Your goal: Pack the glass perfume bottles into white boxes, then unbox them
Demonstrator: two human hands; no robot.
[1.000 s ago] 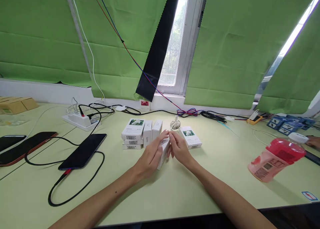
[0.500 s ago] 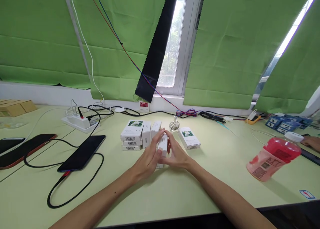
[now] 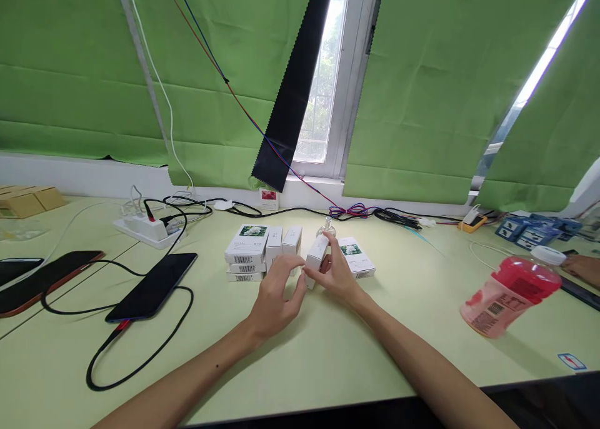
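My right hand [image 3: 336, 271] grips a small white carton [image 3: 315, 259] and holds it tilted just above the pale green table [image 3: 328, 354]. My left hand [image 3: 276, 299] sits beside it with curled fingers, its fingertips touching the carton's lower end. Just behind are a stack of white cartons with flower pictures [image 3: 247, 252], two upright cartons [image 3: 283, 244], a flat carton [image 3: 355, 256] and a small glass bottle [image 3: 327, 229], partly hidden by the held carton.
Phones [image 3: 152, 285] on charging cables lie at the left, with a power strip [image 3: 140, 227] behind them. A pink bottle with a red cap [image 3: 509, 296] stands at the right. Another person's hand [image 3: 581, 267] rests at the far right edge. Cables run along the window sill.
The carton moved from between both hands toward the back right, now carried by my right hand. My left hand slipped off its side and only touches the lower end.
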